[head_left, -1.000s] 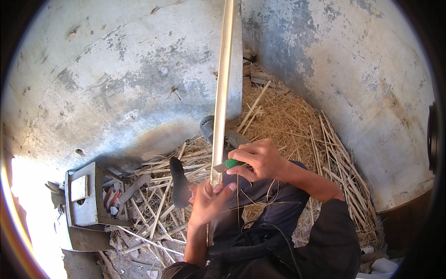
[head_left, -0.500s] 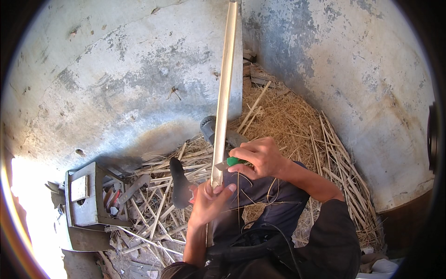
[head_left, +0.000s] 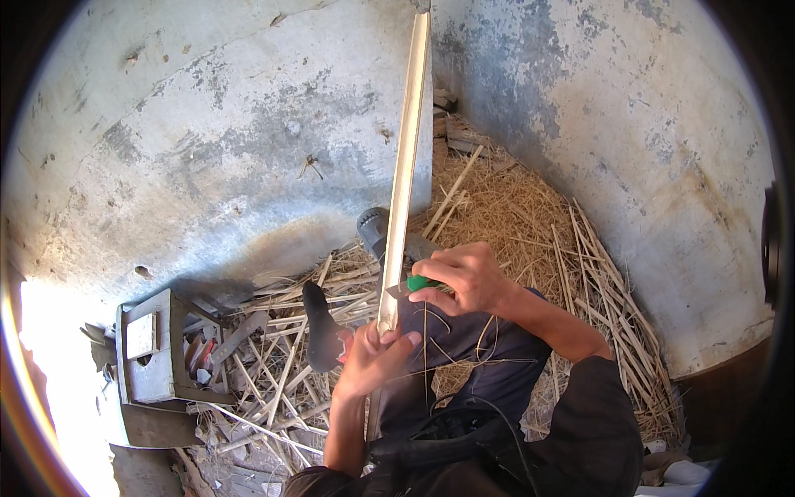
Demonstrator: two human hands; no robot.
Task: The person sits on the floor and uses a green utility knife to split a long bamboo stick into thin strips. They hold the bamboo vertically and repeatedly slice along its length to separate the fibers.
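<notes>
A long split length of bamboo (head_left: 405, 178), pale and hollowed along its inner face, rises from my lap toward the far wall. Around its near part my left hand (head_left: 370, 358) is closed, thumb pointing right. My right hand (head_left: 465, 279) grips a knife (head_left: 421, 283) by its green handle. The short blade reaches left to the bamboo's right edge, just beyond my left fingers; whether it cuts in cannot be made out. Thin loose strands (head_left: 426, 364) hang below my right hand over my dark trousers.
Straw (head_left: 513, 207) and piled bamboo strips (head_left: 617, 323) cover the floor at the right. A wooden box (head_left: 161, 352) stands at the left among scattered sticks. My dark-socked foot (head_left: 316, 323) and a grey object (head_left: 373, 228) flank the bamboo. Peeling walls (head_left: 232, 149) stand beyond.
The bamboo's far end has shifted slightly to the right and nearer. My right hand and the knife have moved only a little; my left hand keeps its hold.
</notes>
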